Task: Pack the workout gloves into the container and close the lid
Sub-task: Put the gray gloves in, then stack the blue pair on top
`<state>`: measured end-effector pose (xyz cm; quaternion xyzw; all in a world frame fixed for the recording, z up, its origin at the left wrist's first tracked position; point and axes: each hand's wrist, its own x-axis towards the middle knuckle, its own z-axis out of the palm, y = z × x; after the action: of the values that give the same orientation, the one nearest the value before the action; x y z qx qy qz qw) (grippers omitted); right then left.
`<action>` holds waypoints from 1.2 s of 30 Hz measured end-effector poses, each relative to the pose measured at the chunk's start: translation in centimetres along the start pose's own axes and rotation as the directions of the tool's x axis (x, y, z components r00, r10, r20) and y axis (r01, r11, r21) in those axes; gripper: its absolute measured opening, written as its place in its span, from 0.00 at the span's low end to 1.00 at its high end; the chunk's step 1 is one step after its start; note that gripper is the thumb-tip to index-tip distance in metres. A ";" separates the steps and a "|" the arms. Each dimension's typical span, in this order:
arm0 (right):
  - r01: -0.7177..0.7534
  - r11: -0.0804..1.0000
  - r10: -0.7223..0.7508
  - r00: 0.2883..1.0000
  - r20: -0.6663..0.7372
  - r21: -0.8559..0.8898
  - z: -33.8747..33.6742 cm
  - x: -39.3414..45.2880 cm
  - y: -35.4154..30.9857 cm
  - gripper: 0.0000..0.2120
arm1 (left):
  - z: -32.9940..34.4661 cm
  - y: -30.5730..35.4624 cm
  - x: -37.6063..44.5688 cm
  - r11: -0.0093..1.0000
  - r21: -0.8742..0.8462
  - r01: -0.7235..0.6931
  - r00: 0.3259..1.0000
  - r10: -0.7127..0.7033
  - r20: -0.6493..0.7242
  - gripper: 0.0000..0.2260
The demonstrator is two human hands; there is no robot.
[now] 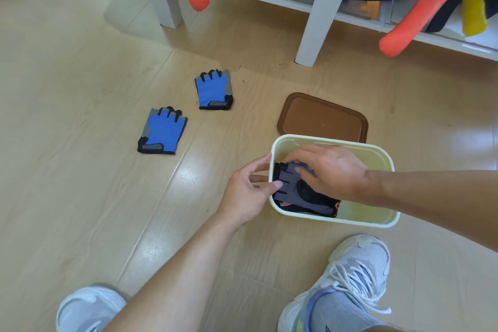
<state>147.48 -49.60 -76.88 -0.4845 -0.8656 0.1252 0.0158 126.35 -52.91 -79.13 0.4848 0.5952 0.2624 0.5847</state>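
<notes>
Two blue gloves (188, 113) with grey and black trim. Dark grey glove (299, 191), orange-edged, in cream container (336, 221). Brown lid (323, 117).

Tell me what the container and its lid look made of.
Container: looks like moulded plastic, pale cream, smooth with a slight sheen and a rolled rim. Lid: probably plastic too, brown and matte, with a raised moulded border; it lies on the floor behind the container.
</notes>
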 end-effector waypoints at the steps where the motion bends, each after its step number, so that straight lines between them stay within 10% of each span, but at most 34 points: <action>1: 0.028 0.999 -0.027 0.997 -0.070 0.021 -0.3 0.3 -0.2 0.12 | -0.2 -0.2 -0.1 1.000 -0.026 0.007 1.000 -0.008 -0.027 0.22; 8: 0.164 0.986 -0.155 0.969 -0.190 0.032 -4.4 6.2 -3.3 0.17 | -5.7 -1.4 3.0 0.978 0.119 0.172 0.952 -0.134 -0.275 0.22; 17: 0.092 0.992 -0.057 0.935 0.350 -0.082 -5.7 15.0 -6.8 0.27 | -17.1 -1.5 8.0 0.636 0.690 0.345 0.939 -0.222 -0.264 0.30; 31: -0.301 0.950 0.304 0.837 0.456 -0.080 7.1 26.9 -6.1 0.34 | -21.2 -8.2 8.6 0.802 0.521 0.292 0.939 -0.135 -0.318 0.36; 36: -0.272 0.958 0.288 0.901 0.325 -0.095 8.4 25.2 -6.4 0.32 | -20.4 -7.9 9.6 0.644 0.695 0.320 0.919 -0.032 -0.393 0.34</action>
<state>127.47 -33.25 -85.94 -0.5755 -0.7797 0.1862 -0.1617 106.25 -42.33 -86.69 0.5662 0.7875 0.0164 0.2428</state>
